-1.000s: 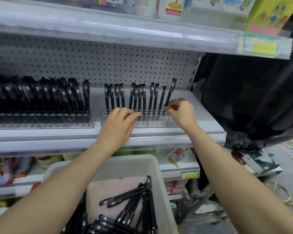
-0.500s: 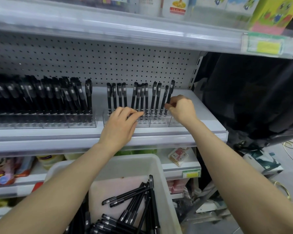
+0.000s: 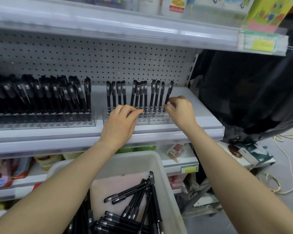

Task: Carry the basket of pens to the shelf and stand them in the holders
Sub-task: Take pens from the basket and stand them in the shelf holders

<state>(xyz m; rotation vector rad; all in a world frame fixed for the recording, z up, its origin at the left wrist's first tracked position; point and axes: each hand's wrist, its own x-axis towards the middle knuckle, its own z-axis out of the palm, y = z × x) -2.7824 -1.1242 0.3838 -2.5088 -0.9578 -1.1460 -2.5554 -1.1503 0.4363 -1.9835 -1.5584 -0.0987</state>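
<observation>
A row of slim black capped pens is stood upright in a clear plastic holder near the front edge of the white shelf, and loose black pens are seen lying in the white plastic basket below. The rightmost pen, tilted rightward, is pinched low on its barrel by the right hand. The left hand is laid over the holder's front with fingers bent, and it cannot be told whether anything is held. Bare shelf is seen right of the holder, and a gap separates it from the fuller clear holder.
</observation>
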